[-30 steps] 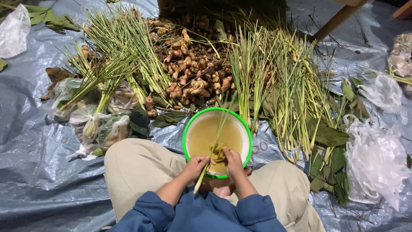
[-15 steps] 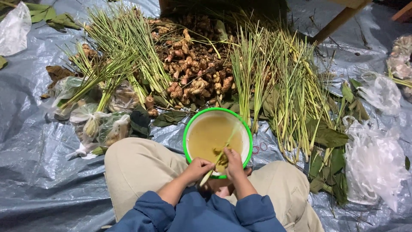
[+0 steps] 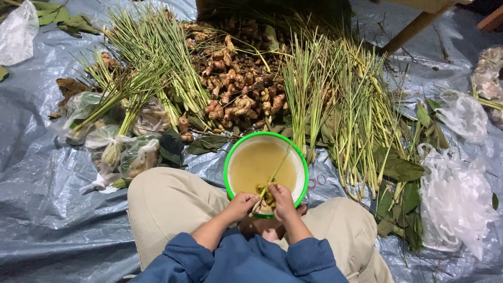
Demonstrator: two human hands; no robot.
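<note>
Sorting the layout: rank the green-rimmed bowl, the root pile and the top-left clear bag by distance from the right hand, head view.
1. Green-rimmed bowl, directly beneath the right hand.
2. Root pile, beyond the bowl, centre.
3. Clear bag, far top-left corner.

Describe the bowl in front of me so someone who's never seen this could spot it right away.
On the grey tarp, below the pile of brown roots, it sits just past the person's knees, under the left hand and right hand. The bowl is round, with a bright green rim and murky yellow water inside.

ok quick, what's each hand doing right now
Left hand: closed on the lemongrass stalk over the bowl.
Right hand: closed on the same stalk.
</note>
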